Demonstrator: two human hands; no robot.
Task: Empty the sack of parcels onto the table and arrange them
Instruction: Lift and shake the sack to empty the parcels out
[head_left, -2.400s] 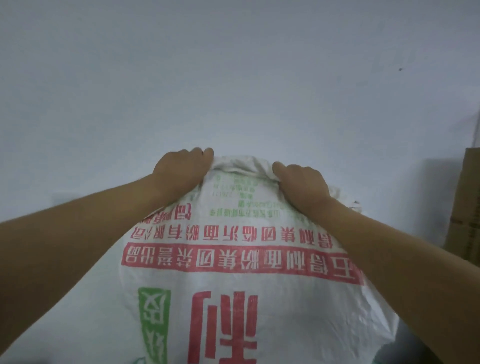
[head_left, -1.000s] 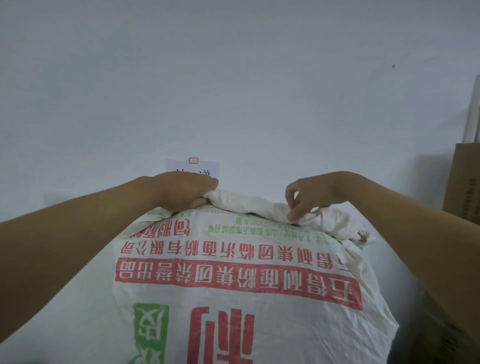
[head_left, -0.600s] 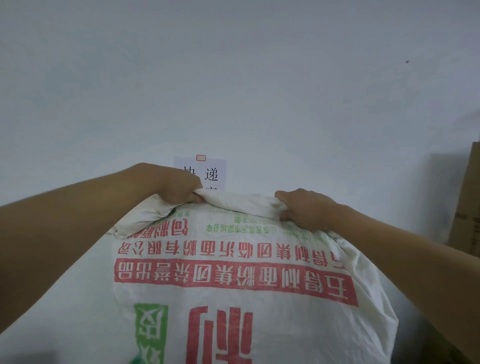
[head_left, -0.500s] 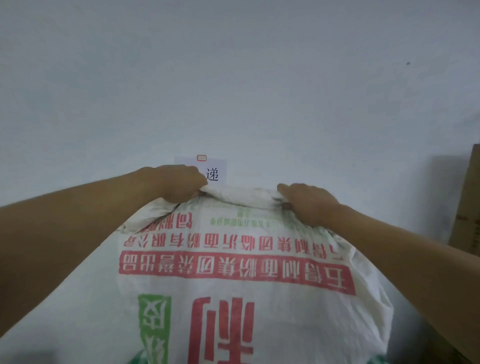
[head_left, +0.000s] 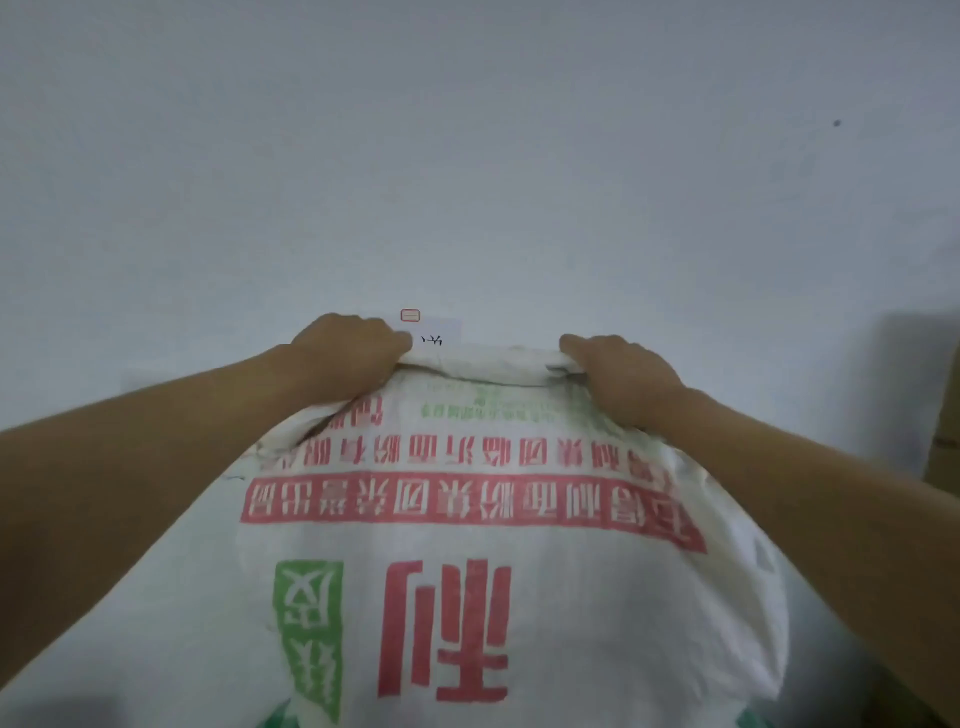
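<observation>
A big white woven sack (head_left: 498, 561) with red and green printing, seen upside down, fills the lower middle of the head view and bulges full. My left hand (head_left: 348, 353) grips its bunched upper edge at the left. At the right end of that same edge my right hand (head_left: 618, 379) grips the fabric. The parcels inside are hidden and the table is out of sight.
Behind the sack rises a plain pale wall (head_left: 467, 156). A white paper sign (head_left: 439, 335) with black characters and a small red mark peeks out between my hands. Brown cardboard boxes (head_left: 943, 441) stand at the right edge.
My right hand let go of the sack's edge and took hold of it again. The sack's top has risen slightly, now covering more of the paper sign.
</observation>
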